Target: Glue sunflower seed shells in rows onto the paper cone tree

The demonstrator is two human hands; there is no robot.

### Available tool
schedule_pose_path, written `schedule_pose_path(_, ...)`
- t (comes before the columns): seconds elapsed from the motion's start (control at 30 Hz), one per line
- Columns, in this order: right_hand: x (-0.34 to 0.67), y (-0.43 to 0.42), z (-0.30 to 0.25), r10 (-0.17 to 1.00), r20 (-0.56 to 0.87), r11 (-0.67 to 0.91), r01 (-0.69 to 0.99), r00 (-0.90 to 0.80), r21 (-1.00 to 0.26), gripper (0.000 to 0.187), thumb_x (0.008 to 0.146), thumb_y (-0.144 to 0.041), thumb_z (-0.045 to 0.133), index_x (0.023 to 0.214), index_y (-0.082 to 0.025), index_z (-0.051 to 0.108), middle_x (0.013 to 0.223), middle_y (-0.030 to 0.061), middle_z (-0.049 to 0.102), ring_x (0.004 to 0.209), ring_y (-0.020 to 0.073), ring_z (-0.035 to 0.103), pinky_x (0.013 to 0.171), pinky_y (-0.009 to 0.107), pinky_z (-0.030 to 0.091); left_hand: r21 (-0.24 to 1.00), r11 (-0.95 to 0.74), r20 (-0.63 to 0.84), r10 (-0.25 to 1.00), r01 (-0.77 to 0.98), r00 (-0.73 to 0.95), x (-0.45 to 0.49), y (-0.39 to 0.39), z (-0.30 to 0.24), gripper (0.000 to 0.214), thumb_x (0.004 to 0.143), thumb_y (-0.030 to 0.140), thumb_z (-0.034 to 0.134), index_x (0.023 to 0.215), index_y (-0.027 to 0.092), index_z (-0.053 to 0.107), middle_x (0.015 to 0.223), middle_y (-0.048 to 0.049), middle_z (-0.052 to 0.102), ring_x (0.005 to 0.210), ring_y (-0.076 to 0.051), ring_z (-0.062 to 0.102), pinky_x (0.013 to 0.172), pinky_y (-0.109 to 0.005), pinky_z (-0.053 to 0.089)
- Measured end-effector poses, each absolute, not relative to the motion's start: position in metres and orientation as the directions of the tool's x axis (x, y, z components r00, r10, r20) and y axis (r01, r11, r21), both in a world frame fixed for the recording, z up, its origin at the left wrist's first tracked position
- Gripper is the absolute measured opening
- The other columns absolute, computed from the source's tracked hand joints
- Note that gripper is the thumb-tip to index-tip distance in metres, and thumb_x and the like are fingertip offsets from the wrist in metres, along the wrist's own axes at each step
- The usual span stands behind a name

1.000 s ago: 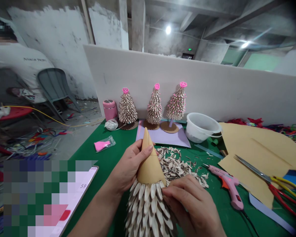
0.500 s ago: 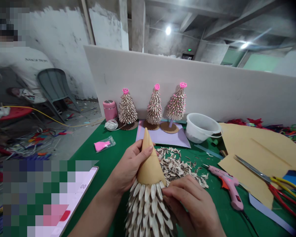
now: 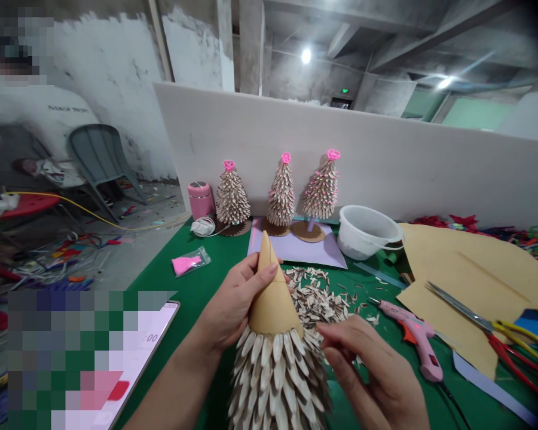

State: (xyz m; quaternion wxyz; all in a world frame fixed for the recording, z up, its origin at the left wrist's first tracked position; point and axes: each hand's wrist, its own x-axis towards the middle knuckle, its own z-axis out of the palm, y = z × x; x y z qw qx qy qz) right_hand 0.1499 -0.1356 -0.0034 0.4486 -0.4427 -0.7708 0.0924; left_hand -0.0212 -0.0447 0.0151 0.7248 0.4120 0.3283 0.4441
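My left hand [image 3: 233, 298] is closed around the upper part of a tan paper cone [image 3: 275, 304], its thumb across the front. Overlapping rows of pale sunflower seed shells [image 3: 273, 382] cover the cone's lower part, while its tip is bare paper. Just right of the top row of shells is my right hand [image 3: 376, 364], apart from the cone, thumb and forefinger parted with nothing visible between them. Behind it lies a loose pile of striped seed shells [image 3: 318, 295] on the green tabletop [image 3: 161, 322].
Behind stand several items: three shell-covered trees [image 3: 281, 194], a pink canister [image 3: 200, 202] and a white bucket [image 3: 363, 233]. To the right lie a pink glue gun [image 3: 412, 334], scissors [image 3: 488, 322] and tan paper [image 3: 479, 257]. A phone [image 3: 138, 364] is at left; a person [image 3: 49, 119] sits beyond.
My right hand has drawn back to the right from the top row of shells, and its fingers have parted. The left hand and cone have stayed in place.
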Motion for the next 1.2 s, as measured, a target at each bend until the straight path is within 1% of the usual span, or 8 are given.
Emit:
schedule_pose_path(0.13,0.15,-0.138,-0.002,0.767,0.604,0.596,0.588,-0.216,-0.547,0.018,0.079,-0.011,0.055,0.095,-0.019,0.055,0.081,0.0012,0.062,0.074,0.0106,0.058,0.062,0.02,0.05,0.886,0.271,-0.11,0.911,-0.375,0.398,-0.021,-0.045,0.015,0.019,0.075,0.027,0.06,0.086,0.016,0.05,0.075,-0.0026,0.062,0.067,-0.014,0.06,0.062,-0.026,0.047)
schedule_pose_path(0.2,0.149,-0.139,-0.001,0.765,0.603,0.6,0.59,-0.226,-0.54,0.019,0.077,-0.011,0.057,0.093,-0.019,0.055,0.079,0.0011,0.061,0.074,0.0113,0.058,0.062,0.021,0.05,0.886,0.273,-0.111,0.909,-0.374,0.402,-0.02,-0.045,0.014,0.019,0.075,0.028,0.06,0.086,0.017,0.05,0.074,-0.0022,0.062,0.067,-0.014,0.06,0.061,-0.026,0.046)
schedule_pose_path(0.43,0.142,-0.137,0.001,0.736,0.608,0.647,0.575,-0.297,-0.501,0.03,0.073,-0.015,0.062,0.101,-0.019,0.053,0.087,0.004,0.059,0.08,0.0142,0.057,0.066,0.025,0.051,0.913,0.234,-0.089,0.914,-0.335,0.395,-0.02,-0.046,0.013,0.021,0.075,0.032,0.059,0.087,0.017,0.051,0.075,-0.0012,0.06,0.066,-0.012,0.056,0.061,-0.024,0.044)
schedule_pose_path(0.57,0.141,-0.135,0.0,0.742,0.595,0.644,0.577,-0.31,-0.503,0.031,0.073,-0.016,0.063,0.102,-0.021,0.053,0.086,0.0038,0.057,0.079,0.0147,0.056,0.064,0.026,0.05,0.929,0.208,-0.077,0.917,-0.306,0.391,-0.02,-0.047,0.013,0.021,0.076,0.033,0.059,0.087,0.016,0.051,0.075,-0.0004,0.058,0.063,-0.009,0.053,0.059,-0.021,0.041)
schedule_pose_path(0.67,0.14,-0.134,0.0,0.748,0.583,0.639,0.582,-0.317,-0.503,0.031,0.073,-0.016,0.063,0.102,-0.02,0.054,0.085,0.0042,0.055,0.078,0.0152,0.055,0.063,0.027,0.05,0.928,0.213,-0.081,0.916,-0.306,0.393,-0.02,-0.047,0.013,0.022,0.075,0.033,0.059,0.087,0.017,0.051,0.075,0.0,0.057,0.066,-0.01,0.053,0.06,-0.022,0.041)
schedule_pose_path(0.8,0.137,-0.133,0.003,0.729,0.606,0.656,0.577,-0.319,-0.486,0.028,0.071,-0.017,0.062,0.099,-0.019,0.058,0.082,0.0044,0.054,0.074,0.0159,0.055,0.058,0.027,0.05,0.931,0.215,-0.08,0.909,-0.296,0.408,-0.02,-0.047,0.013,0.022,0.075,0.034,0.059,0.086,0.017,0.051,0.076,-0.0001,0.057,0.064,-0.01,0.053,0.059,-0.022,0.04)
schedule_pose_path(0.97,0.135,-0.132,0.006,0.746,0.586,0.639,0.586,-0.315,-0.498,0.027,0.07,-0.015,0.062,0.097,-0.018,0.06,0.086,0.0062,0.054,0.077,0.0174,0.055,0.059,0.03,0.051,0.94,0.2,-0.074,0.91,-0.276,0.408,-0.019,-0.049,0.013,0.023,0.075,0.035,0.059,0.086,0.017,0.052,0.075,-0.0008,0.058,0.064,-0.011,0.053,0.058,-0.023,0.04)
schedule_pose_path(1.2,0.135,-0.134,0.002,0.754,0.58,0.626,0.603,-0.308,-0.494,0.021,0.072,-0.015,0.059,0.093,-0.018,0.062,0.087,0.0072,0.053,0.074,0.0165,0.055,0.058,0.029,0.05,0.938,0.211,-0.074,0.896,-0.274,0.437,-0.019,-0.05,0.012,0.022,0.076,0.035,0.057,0.087,0.017,0.051,0.076,-0.0015,0.058,0.065,-0.012,0.053,0.059,-0.024,0.041)
